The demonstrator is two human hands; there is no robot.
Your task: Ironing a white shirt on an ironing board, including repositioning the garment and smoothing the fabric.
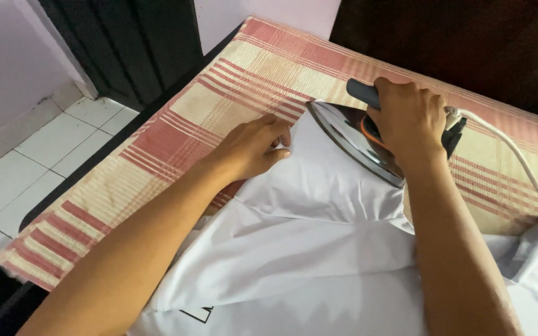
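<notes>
The iron point(362, 140) sits on my white shirt point(306, 249), near the far edge of the checked cloth point(175, 134) that covers the table. My right hand point(409, 118) is wrapped tight around the iron's dark handle. The shiny metal bottom of the iron tilts up a little on the side near my left hand. My left hand point(250, 148) lies just beside the iron's pointed tip, fingers curled, pinching a fold of the shirt and pressing it down. The shirt spreads from the far edge back toward me. A white cord point(524, 168) runs from the back of the iron across the cloth on my right. White floor tiles point(38, 155) show past the table's left edge.
</notes>
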